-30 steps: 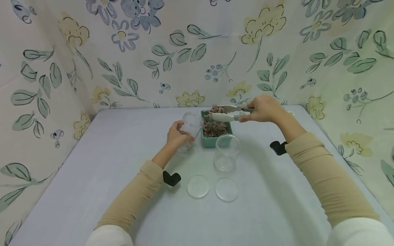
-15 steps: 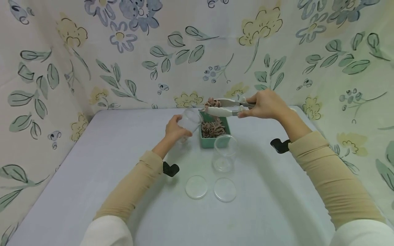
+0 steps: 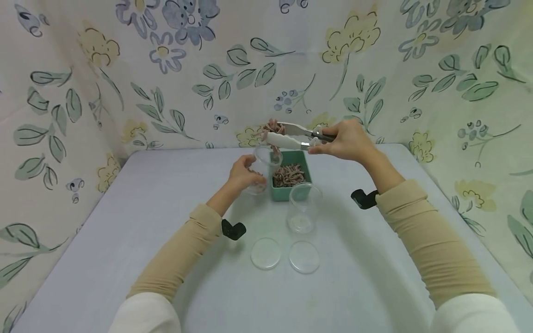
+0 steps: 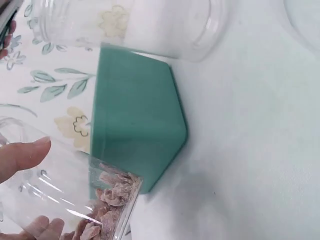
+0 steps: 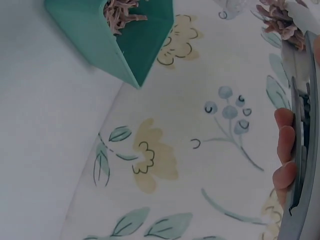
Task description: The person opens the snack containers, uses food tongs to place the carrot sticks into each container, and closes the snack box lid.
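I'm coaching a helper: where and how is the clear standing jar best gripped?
Grip the standing jar round its mid-wall, probably from the person's right: it stands upright, mouth up, with the green box behind and two clear discs in front.

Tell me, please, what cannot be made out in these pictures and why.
Left wrist view: the inside of the green box, hidden by its own wall.
Left wrist view: most of the left hand on the held jar, cut off by the left edge.
Right wrist view: most of the right hand and part of the tongs, cut off by the right edge.
Head view: what the brownish strips are, and how many; too small to tell.
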A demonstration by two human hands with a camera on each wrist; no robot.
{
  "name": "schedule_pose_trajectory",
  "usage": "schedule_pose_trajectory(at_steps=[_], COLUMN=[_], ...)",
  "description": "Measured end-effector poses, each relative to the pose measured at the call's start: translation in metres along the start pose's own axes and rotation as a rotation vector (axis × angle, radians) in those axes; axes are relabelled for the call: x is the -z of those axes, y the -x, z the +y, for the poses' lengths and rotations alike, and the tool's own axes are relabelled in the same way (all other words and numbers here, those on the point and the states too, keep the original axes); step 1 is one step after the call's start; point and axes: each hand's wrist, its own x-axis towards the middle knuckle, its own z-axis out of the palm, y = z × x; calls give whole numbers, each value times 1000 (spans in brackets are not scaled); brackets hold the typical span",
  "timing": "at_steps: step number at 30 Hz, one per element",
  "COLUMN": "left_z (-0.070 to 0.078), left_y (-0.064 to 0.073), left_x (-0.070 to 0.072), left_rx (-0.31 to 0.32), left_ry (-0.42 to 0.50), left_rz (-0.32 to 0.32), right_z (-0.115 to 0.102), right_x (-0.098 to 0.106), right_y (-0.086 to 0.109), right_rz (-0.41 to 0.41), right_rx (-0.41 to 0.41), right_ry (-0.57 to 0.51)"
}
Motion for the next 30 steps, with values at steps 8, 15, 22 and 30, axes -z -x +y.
schedule_pose_trajectory(at_steps=[8, 15, 22, 30], left_z=[1, 2, 5, 4], left_y=[2, 2, 2, -1], left_x=[-3, -5, -7, -6], left_rx=[69, 54, -20, -191], left_ry=[107, 99, -10, -240], left_rz=[-5, 11, 1, -18], right_z=[7, 12, 20, 28], right_x=[-10, -17, -20, -10], right_y=[6, 10, 14, 15], right_rz=[12, 17, -51, -160], right_rx=[31, 69, 35, 68], right_ry=[-40, -29, -37, 11])
